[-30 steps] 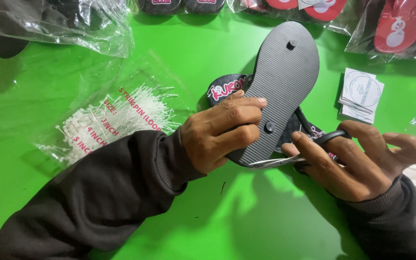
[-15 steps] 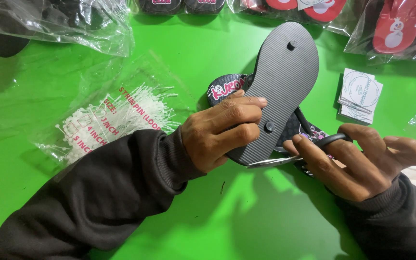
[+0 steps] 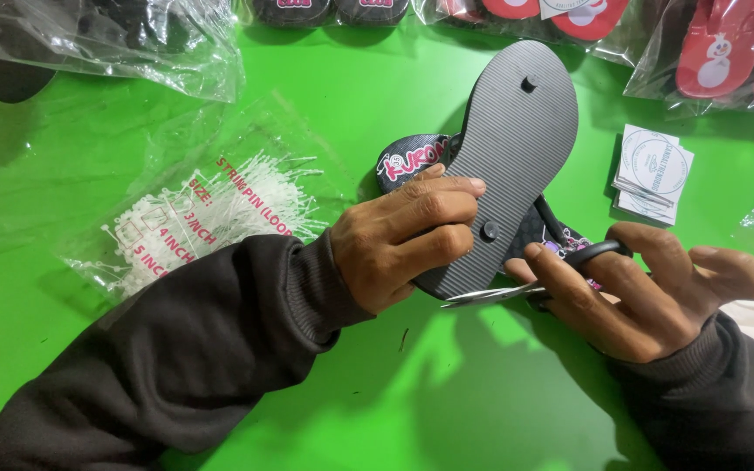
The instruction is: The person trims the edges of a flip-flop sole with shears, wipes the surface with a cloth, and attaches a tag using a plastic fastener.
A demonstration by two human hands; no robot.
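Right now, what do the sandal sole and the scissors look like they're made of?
Sandal sole: likely matte grey foam rubber, finely ribbed, with strap plugs showing. Scissors: shiny metal blades reflecting light; dark loop handles, probably plastic.

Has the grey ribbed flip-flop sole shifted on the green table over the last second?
No. The grey ribbed flip-flop sole sits at the same spot relative to the stack of white round-printed cards; the left hand grips its heel.
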